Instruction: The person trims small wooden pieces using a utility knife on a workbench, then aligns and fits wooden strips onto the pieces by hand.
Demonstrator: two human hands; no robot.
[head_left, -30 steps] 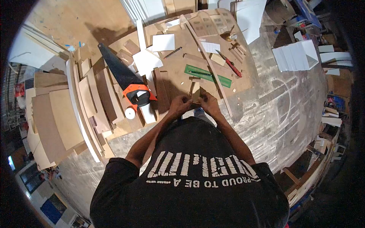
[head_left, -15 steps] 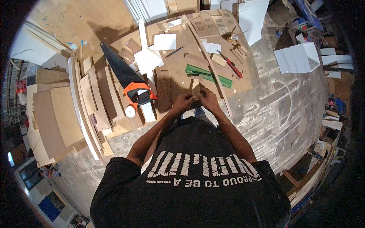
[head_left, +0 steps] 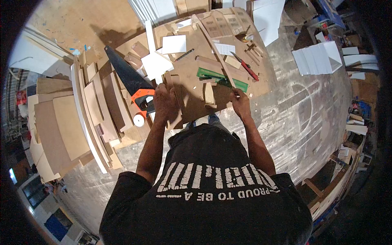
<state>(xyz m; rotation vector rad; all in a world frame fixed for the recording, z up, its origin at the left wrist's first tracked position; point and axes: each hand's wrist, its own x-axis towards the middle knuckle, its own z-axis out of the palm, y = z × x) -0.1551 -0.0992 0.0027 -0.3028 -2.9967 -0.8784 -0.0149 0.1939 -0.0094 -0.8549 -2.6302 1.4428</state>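
My left hand [head_left: 165, 103] is closed round a brown strip [head_left: 177, 118] near the saw handle; the fingertips are partly hidden. My right hand [head_left: 241, 105] pinches the near end of a long thin wooden strip [head_left: 216, 51], which slants away over the work board. Between my hands, a small pale wooden piece [head_left: 209, 94] lies by the board's near edge. The green ruler [head_left: 239, 84] lies partly under the long strip, just beyond my right hand. A black saw [head_left: 124, 73] with an orange handle [head_left: 138, 98] lies left of my left hand.
A red knife [head_left: 250, 71], a pencil [head_left: 184, 55] and white pieces [head_left: 174, 44] lie on the board [head_left: 190, 87]. A roll of white tape [head_left: 139, 120] sits below the saw handle. Stacked wooden panels [head_left: 69, 122] are at left, folded white sheets [head_left: 316, 60] at right.
My hands have parted from the small wooden piece, which now lies on the board. The left moved left onto the brown strip; the right moved right and took hold of the long strip.
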